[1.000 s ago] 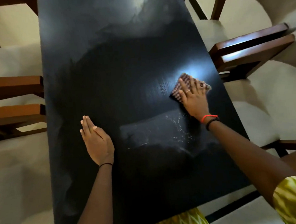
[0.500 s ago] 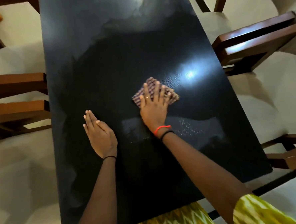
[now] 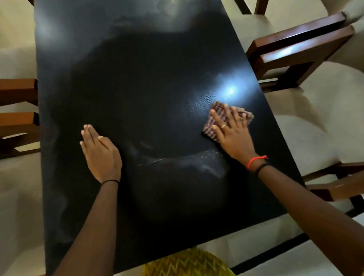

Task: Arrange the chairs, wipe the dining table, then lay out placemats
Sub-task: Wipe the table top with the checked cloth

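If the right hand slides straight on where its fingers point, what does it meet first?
Nothing that shows: the right hand, flat on the checked cloth, points along the dark table; only bare top and glare lie ahead.

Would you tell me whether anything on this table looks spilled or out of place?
A pale streak of fine specks lies on the dark table, near the right hand pressing the checked cloth; it looks like unwiped residue.
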